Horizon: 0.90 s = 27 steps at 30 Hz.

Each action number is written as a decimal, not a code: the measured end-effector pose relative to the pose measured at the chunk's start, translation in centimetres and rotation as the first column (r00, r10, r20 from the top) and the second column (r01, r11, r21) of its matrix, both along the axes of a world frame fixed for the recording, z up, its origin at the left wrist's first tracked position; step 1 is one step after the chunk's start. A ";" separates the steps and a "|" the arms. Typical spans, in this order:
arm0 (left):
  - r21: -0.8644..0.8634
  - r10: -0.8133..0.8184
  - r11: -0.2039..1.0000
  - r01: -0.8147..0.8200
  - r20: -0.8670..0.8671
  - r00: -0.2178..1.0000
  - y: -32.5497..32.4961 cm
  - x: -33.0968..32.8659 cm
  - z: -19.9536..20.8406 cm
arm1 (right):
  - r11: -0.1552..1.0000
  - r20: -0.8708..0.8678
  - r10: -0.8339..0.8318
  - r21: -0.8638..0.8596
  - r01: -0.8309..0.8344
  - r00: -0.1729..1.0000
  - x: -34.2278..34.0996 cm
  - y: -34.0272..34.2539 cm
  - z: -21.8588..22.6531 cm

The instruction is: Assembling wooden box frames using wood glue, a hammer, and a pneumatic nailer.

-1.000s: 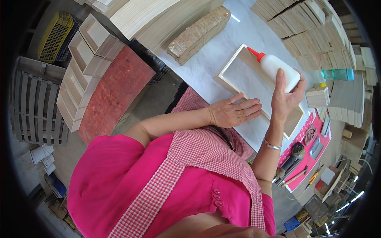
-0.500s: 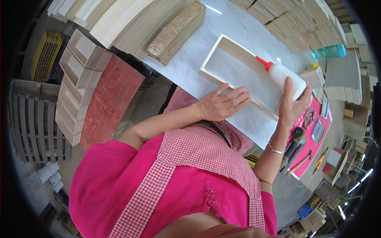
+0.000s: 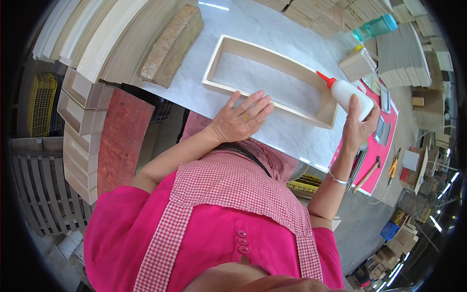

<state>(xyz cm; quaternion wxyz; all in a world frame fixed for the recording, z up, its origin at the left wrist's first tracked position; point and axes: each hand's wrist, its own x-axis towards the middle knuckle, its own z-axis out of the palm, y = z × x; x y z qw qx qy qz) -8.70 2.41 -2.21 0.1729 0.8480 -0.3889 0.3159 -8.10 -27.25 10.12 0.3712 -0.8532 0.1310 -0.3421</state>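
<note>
A long rectangular frame of pale wood [image 3: 272,102], with low walls, lies on the white marbled tabletop [image 3: 194,63] in front of me. My left hand [image 3: 243,117] rests at its near wall, fingers stretched out and holding nothing. In my right hand [image 3: 360,124] is a white glue bottle [image 3: 351,100] with a red pointed nozzle, wrapped by thumb and fingers. The bottle is tilted, its tip pointing left above the frame's far right corner. Whether glue is coming out I cannot tell.
A tape-wrapped brown block [image 3: 172,46] lies at the table's far left, beside stacked boards [image 3: 112,44]. At the right are a teal bottle [image 3: 374,27], a board stack [image 3: 404,56] and a pink mat [image 3: 372,168] with a hammer [image 3: 368,174]. Open wooden boxes [image 3: 80,146] stand at left.
The view has shifted, so the table's things appear farther left. Relative to the frame, the glue bottle has moved toward its right end, which now shows. My left hand stays at the near wall.
</note>
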 end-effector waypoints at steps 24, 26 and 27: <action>0.030 0.016 0.999 -0.016 -0.028 0.999 -0.2 -0.1 -0.3 | 0.986 -0.015 -0.160 -0.058 0.159 0.987 -3.9 -5.9 0.5; 0.030 0.018 0.999 -0.017 -0.034 0.999 -0.2 -0.1 -0.3 | 0.985 -0.032 -0.165 -0.065 0.162 0.986 -4.4 -5.9 0.6; 0.026 0.016 1.000 -0.016 -0.034 0.999 -0.2 -0.1 -0.3 | 0.986 -0.036 -0.160 -0.058 0.158 0.986 -4.7 -5.9 0.7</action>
